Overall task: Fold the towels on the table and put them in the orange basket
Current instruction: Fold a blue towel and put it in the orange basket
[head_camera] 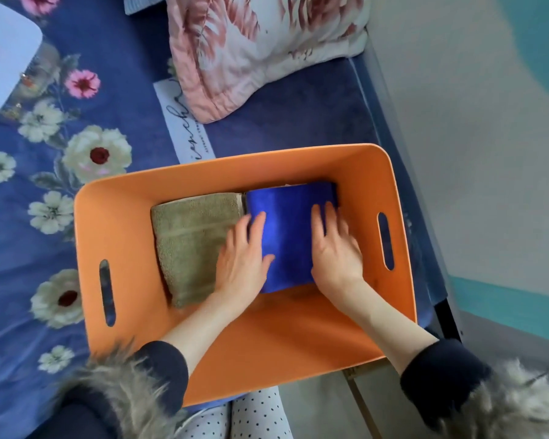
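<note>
Orange basket holds two towels, two hands.

Both hands — left hand, right hand — press blue towel inside orange basket

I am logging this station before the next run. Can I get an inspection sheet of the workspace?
Surface: blue floral bedspread.
Job's things: orange basket holds a folded olive towel beside a folded blue towel.
Clutter: pink patterned pillow; white label; white object at top left.
Hands: left hand and right hand press flat on the blue towel.
Cables: nothing seen.
Surroundings: pale wall with teal patches.
</note>
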